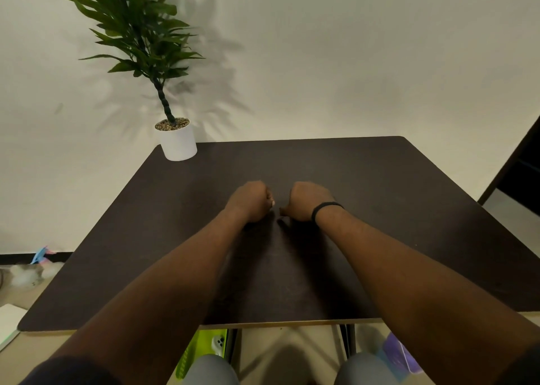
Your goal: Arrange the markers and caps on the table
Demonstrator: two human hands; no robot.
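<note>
- Broadly, a dark brown table (380, 197) fills the middle of the view, its far edge meeting a pale wall (350, 48).
- Next in size, a leafy green plant (137, 25) leans from a white pot (178, 142) that stands on the table's far left corner, well apart from both hands.
- Both bare forearms stretch forward over the tabletop, side by side.
- Left hand (252, 202): curled into a fist holding nothing, resting on the table near its middle.
- Right hand (305, 200): likewise a closed fist with nothing in it, just beside the left, thumb tip pointing toward it; the two are close but apart.
- A black band (323, 208) circles the right wrist.
- Under the near edge, a green basket (201, 346) sits on the floor.
</note>
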